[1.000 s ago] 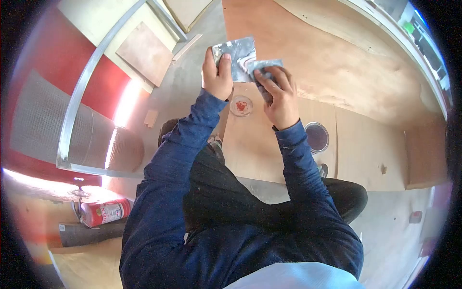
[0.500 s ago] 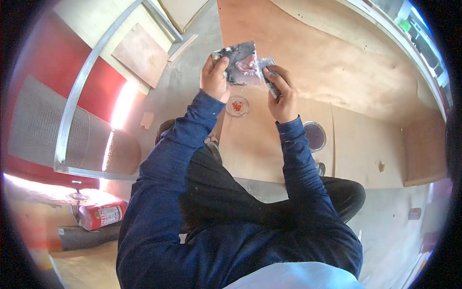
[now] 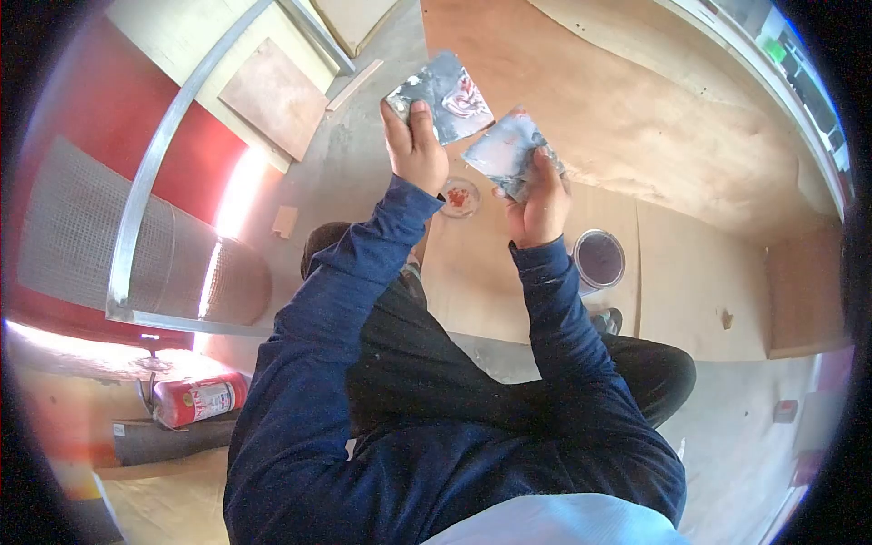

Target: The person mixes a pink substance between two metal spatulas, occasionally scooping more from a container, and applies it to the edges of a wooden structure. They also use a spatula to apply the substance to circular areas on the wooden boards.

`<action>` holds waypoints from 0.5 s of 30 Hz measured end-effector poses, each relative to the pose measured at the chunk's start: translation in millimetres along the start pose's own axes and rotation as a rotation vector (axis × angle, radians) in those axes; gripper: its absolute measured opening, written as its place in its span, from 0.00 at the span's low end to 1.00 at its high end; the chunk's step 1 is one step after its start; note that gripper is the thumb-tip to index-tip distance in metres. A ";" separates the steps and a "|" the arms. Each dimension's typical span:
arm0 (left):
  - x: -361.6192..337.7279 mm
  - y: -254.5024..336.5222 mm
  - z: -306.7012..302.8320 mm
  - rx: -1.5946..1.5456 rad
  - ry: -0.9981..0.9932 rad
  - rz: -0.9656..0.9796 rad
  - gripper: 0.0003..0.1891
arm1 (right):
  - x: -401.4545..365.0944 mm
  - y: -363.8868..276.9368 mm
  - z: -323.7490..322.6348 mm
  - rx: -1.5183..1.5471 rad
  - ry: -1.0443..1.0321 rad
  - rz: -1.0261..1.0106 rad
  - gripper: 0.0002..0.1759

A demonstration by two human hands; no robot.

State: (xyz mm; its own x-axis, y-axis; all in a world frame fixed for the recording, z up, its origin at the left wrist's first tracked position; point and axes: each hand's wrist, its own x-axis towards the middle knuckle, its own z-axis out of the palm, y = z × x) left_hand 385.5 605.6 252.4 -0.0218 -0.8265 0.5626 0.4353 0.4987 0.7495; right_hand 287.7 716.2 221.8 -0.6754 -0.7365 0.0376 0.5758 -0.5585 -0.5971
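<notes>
My left hand (image 3: pixel 418 153) is closed on a flat square mixing plate (image 3: pixel 434 89) smeared grey, its thumb across the face. On that plate lies a lump of whitish paste with pink-red streaks (image 3: pixel 466 98). Just to the right, my right hand (image 3: pixel 541 207) grips a square putty spreader (image 3: pixel 502 150), whose broad face is coated with grey and pale smears. The spreader's upper edge is close to the plate's lower right corner. Below them, a round clear dish (image 3: pixel 460 211) holds red paste (image 3: pixel 458 196).
An open can (image 3: pixel 599 259) of greyish material stands right of my right forearm. Large plywood sheets (image 3: pixel 690 182) spread ahead and to the right. A metal frame (image 3: pixel 145 182), wire mesh roll (image 3: pixel 100 232) and red fire extinguisher (image 3: pixel 202 400) are on the left.
My right hand has turned the spreader from nearly edge-on to showing its broad face and moved slightly lower. My left hand has tilted the plate, so its paste faces me at another angle.
</notes>
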 end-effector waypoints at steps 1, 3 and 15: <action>-3.3 5.5 2.8 0.005 -0.036 -0.002 0.15 | 0.5 4.3 -0.1 -0.011 -0.021 0.008 0.14; -13.8 -5.3 4.9 0.091 -0.081 0.002 0.15 | 18.1 24.0 -30.5 -0.102 0.007 -0.072 0.13; -33.3 7.6 2.5 0.400 -0.523 -0.002 0.14 | -7.3 -48.5 19.0 0.350 -0.089 -0.201 0.13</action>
State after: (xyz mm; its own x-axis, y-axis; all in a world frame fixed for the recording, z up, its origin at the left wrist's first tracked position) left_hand 387.3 637.6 240.3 -0.5011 -0.6414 0.5810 0.0693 0.6395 0.7657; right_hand 273.4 741.4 265.7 -0.7569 -0.6209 0.2040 0.5687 -0.7796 -0.2624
